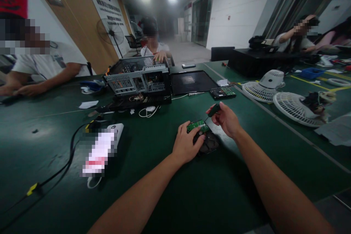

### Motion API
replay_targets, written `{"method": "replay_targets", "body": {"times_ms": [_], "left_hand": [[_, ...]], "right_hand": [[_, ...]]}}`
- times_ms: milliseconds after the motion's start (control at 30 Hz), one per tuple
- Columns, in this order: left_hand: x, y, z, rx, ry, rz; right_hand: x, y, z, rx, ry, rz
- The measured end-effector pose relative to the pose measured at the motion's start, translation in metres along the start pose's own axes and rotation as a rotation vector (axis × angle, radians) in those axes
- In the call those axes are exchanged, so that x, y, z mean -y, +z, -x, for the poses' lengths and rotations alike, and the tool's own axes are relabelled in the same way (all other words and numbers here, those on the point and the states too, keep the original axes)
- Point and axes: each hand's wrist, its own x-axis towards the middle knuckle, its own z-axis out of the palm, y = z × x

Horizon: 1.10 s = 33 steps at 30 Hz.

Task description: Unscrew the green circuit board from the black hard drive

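A black hard drive (210,143) lies on the green table in front of me, a green circuit board (195,125) showing on its far part. My left hand (185,144) grips the drive from the left, with fingers along its far left edge and the thumb across the top. Pinched in my right hand (229,120) is a screwdriver (214,110) with a dark green handle. Its thin shaft slants down to the board's right end; whether the tip touches is too small to tell.
Beyond the drive stand an opened computer case (139,80) and a black panel (192,81). Another hard drive (222,93) lies near the panel. Fan parts (260,89) sit to the right. On the left are a phone (118,131) and a black cable (71,150). Several people sit around.
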Motion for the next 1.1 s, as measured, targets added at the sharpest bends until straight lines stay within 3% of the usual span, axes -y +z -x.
{"method": "replay_targets", "body": {"times_ms": [333,700,1100], "left_hand": [[0.0029,0.0043,-0.0003,-0.019,0.011,0.0],[0.0086,0.0093,-0.0013,-0.059,0.009,0.086],[0.0079,0.0084,-0.0022,-0.062,0.02,0.085]], "right_hand": [[0.0015,0.0015,0.0036,0.012,0.007,0.118],[-0.0033,-0.0025,-0.0001,0.008,0.003,-0.024],[0.0018,-0.0038,0.0018,0.022,-0.028,0.024]]}}
